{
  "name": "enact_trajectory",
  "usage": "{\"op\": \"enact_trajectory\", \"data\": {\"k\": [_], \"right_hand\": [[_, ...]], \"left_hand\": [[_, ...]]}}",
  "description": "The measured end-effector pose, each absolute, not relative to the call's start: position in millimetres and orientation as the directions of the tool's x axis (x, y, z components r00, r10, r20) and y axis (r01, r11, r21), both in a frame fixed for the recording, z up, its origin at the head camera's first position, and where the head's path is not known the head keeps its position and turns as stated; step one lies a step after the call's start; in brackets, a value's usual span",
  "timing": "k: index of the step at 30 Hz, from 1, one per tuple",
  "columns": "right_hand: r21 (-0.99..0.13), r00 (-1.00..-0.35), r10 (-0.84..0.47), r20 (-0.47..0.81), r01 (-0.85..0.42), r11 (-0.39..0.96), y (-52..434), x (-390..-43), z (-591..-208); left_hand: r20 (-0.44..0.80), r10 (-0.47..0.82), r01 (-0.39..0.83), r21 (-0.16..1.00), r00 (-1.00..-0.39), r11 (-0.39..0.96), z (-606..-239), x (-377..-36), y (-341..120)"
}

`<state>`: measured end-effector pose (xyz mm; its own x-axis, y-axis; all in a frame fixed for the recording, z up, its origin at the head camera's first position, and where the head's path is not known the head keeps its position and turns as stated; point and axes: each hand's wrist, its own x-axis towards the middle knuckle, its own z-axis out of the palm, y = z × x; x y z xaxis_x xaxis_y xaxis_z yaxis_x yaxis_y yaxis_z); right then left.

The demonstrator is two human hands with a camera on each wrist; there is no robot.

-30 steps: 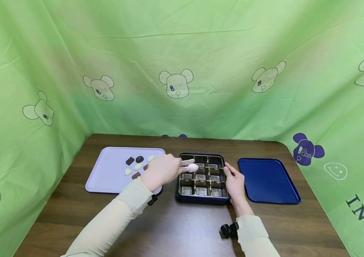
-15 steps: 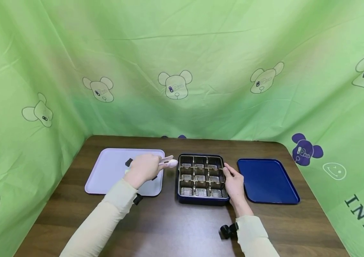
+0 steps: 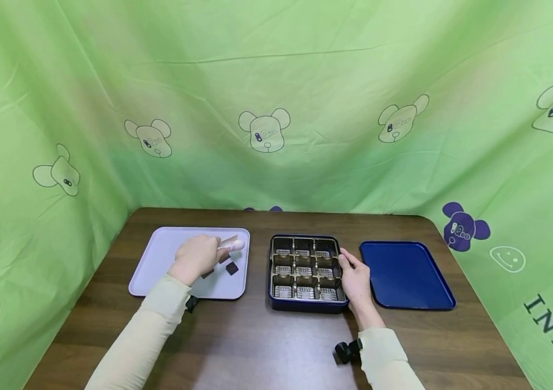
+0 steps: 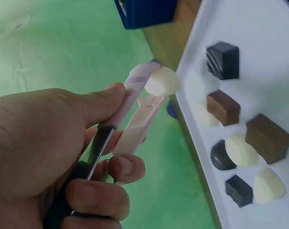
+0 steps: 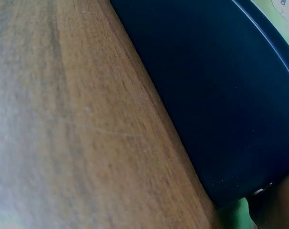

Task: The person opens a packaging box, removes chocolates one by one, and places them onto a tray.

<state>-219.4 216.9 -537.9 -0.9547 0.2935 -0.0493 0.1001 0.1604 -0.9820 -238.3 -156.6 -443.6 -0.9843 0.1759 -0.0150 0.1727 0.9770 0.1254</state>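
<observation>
My left hand (image 3: pixel 196 257) is over the lilac tray (image 3: pixel 159 260), gripping a pair of tongs (image 4: pixel 128 114) with pale pink tips and a black handle. Between the tips sits a rounded white chocolate (image 4: pixel 162 82). Several chocolates, dark, brown and white, lie on the tray, such as a dark square one (image 3: pixel 232 268); in the head view my hand hides some of them. My right hand (image 3: pixel 356 279) holds the right side of a dark blue box (image 3: pixel 307 306). Inside the box is a bronze insert (image 3: pixel 305 271) divided into several compartments, and no chocolates show in it.
To the right of the box lies a flat blue lid (image 3: pixel 408 276). Everything stands on a brown wooden table (image 3: pixel 257 346). A green printed curtain (image 3: pixel 325 179) hangs behind and at both sides.
My left hand has moved left from above the box to above the lilac tray, with the tongs and the white chocolate. The right hand keeps its place on the box.
</observation>
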Motion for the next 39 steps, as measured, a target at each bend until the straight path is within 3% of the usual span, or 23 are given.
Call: {"op": "enact_trajectory", "data": {"k": [39], "right_hand": [[-0.986, -0.950, 0.309, -0.035, 0.084, 0.147, 215, -218, -538]], "left_hand": [[0.017, 0.153, 0.154, 0.131, -0.988, 0.979, -479, -249, -157]]}}
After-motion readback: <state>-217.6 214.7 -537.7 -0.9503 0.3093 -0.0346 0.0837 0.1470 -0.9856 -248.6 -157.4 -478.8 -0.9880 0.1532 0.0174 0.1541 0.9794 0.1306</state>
